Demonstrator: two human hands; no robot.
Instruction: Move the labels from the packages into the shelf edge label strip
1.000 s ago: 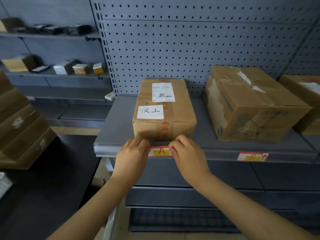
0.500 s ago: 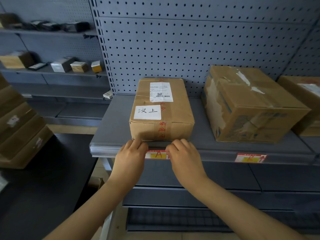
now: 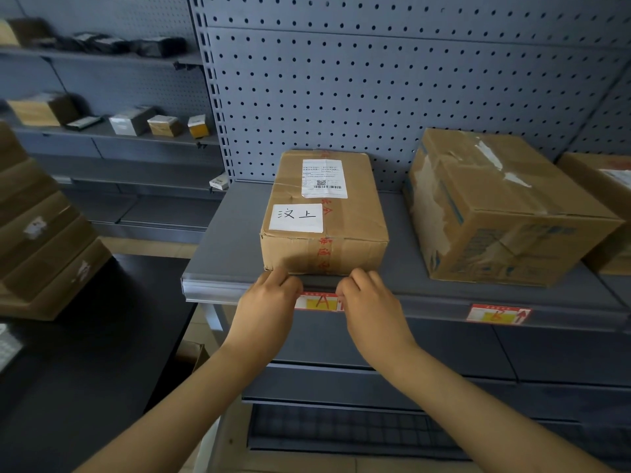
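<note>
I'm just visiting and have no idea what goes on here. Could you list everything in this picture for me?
Middle package: one, brown cardboard, white handwritten label and printed shipping label on top, on the grey shelf.
Large package: one, brown, worn tape, to its right.
Edge package: one, brown, cut off at far right.
Price-style labels: two, red and yellow, in the shelf edge label strip; one between the hands, one further right.
Pegboard: grey, behind the shelf.
Small boxes: several, on the left background shelves.
Stacked cartons: brown, far left.
Left hand, right hand: fingertips at the label's ends.
</note>
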